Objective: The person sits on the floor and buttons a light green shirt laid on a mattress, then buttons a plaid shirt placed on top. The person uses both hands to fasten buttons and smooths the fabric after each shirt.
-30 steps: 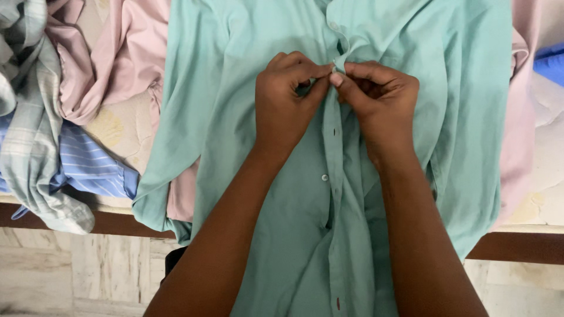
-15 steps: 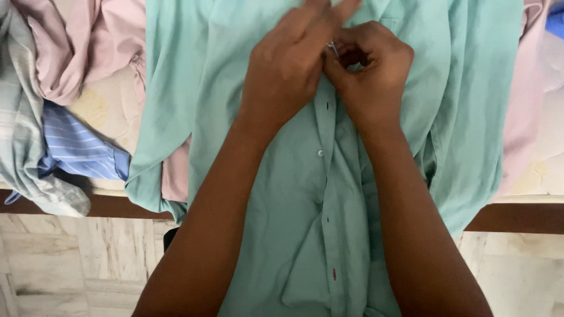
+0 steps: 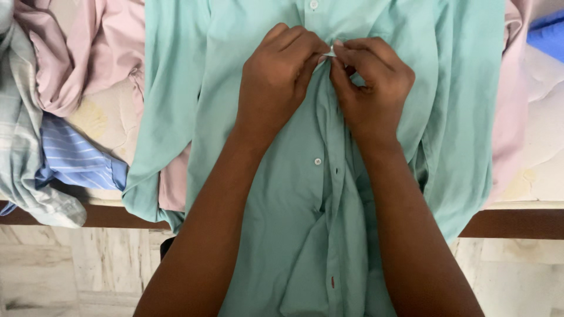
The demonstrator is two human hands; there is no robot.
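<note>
Both hands meet over the front placket of a mint green shirt point(image 3: 258, 194), which lies spread flat on the counter point(image 3: 517, 223) with its lower part hanging over the edge. The left hand point(image 3: 279, 76) has its grip pinched together on the placket fabric, and the right hand point(image 3: 373, 79) likewise pinches the same spot, fingertips touching. 1 white button point(image 3: 318, 161) shows just below. A pink shirt point(image 3: 82, 53) and a blue striped shirt point(image 3: 73, 155) lie crumpled to the left.
</note>
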